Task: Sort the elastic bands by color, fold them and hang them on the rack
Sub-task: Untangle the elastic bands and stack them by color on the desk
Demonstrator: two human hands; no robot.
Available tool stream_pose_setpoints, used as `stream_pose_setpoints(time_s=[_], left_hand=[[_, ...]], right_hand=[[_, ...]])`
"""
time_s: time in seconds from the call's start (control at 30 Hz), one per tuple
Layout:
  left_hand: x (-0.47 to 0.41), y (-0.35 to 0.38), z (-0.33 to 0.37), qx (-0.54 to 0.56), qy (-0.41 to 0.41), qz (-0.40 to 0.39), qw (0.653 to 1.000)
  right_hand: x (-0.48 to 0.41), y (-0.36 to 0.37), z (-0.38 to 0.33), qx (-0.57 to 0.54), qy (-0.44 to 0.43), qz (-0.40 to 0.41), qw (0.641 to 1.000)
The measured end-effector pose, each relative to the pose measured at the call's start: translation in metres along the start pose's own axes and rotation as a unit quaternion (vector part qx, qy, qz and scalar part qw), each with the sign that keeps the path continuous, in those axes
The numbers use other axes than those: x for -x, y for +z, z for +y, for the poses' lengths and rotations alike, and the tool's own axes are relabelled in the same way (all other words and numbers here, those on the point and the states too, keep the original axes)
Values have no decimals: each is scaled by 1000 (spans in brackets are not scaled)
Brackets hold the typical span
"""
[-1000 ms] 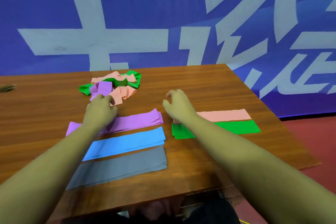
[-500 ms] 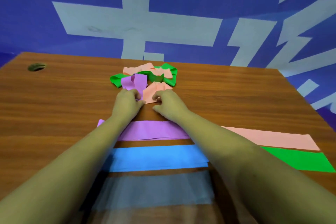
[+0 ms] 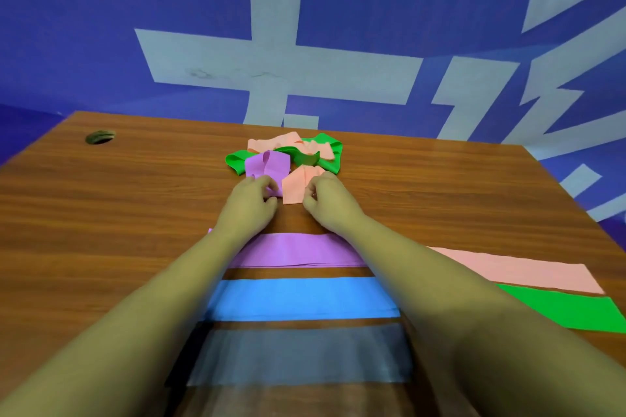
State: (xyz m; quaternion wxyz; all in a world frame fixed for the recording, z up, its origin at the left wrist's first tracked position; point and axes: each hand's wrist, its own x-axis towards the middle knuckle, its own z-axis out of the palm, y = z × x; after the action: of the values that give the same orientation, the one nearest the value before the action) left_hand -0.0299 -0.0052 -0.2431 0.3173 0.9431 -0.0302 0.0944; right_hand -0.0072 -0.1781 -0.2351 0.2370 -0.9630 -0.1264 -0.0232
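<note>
Both hands reach toward the far edge of the bench (image 3: 101,213): the left hand (image 3: 250,203) pinches the loose purple band (image 3: 267,164), and the right hand (image 3: 327,201) is curled shut at the loose pink band (image 3: 298,184), though whether it grips I cannot tell. Both bands lie in the tangled pile (image 3: 305,152); folded purple (image 3: 298,249), blue (image 3: 294,298) and grey (image 3: 298,352) stacks lie toward the near edge.

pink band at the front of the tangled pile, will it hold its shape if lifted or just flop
Probably flops: the pink band lies creased and folded among looped green bands, so it looks thin and limp. Likely light too. It may drag its neighbours, since the pile overlaps.
</note>
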Motion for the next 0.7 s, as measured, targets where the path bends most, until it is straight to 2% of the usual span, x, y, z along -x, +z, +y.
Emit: stream_pose_setpoints(time_s=[0.13,0.37,0.47,0.5,0.57,0.63,0.7], left_hand=[[5,-1,-7,-139,-10,-92,986],[2,-1,-12,-147,-17,-115,982],[3,-2,-13,-132,-6,-112,985],[3,-3,-13,-103,0,-97,990],[2,-8,-10,28,-10,-41,999],[2,-21,4,176,-1,21,984],[1,-38,27,268,30,23,963]], right_hand=[[-1,5,-2,13,0,-25,1000],[-12,21,-2,71,15,-2,997],[-12,12,-9,7,8,38,999],[-11,2,-14,-40,-4,60,997],[-8,-27,-28,-114,-46,83,989],[-3,-62,-43,-174,-66,85,979],[4,-93,-55,-221,-69,92,968]])
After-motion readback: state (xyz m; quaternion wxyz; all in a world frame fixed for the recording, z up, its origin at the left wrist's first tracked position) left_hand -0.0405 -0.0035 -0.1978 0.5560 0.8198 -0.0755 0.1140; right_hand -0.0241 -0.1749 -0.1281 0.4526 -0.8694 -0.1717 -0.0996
